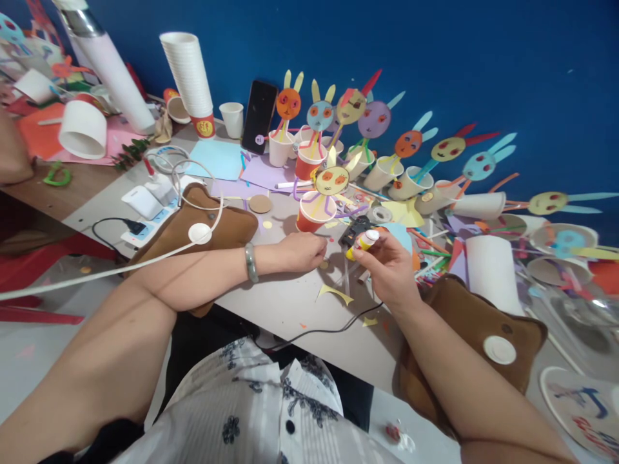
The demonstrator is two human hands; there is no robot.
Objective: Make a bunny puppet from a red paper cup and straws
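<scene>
My right hand [394,274] holds a small yellow glue stick [362,244] with a white end, gripped between thumb and fingers above the table. My left hand [305,252] rests closed on the table, its fingers curled under; whatever may be inside it is hidden. Just behind my left hand stands a red-and-white paper cup [312,216]. From that cup rises a yellow paper rabbit face [332,180] with pale ears and red eyes, with purple pipe-cleaner arms at the sides. A black device [354,231] lies beside the glue stick.
A row of cups with paper rabbit heads [374,119] lines the blue wall. A stack of paper cups [186,77] and a phone [260,116] stand at the back left. Brown cushions [217,222] lie under the forearms. A white cord [120,270] and yellow paper scraps [337,295] are nearby.
</scene>
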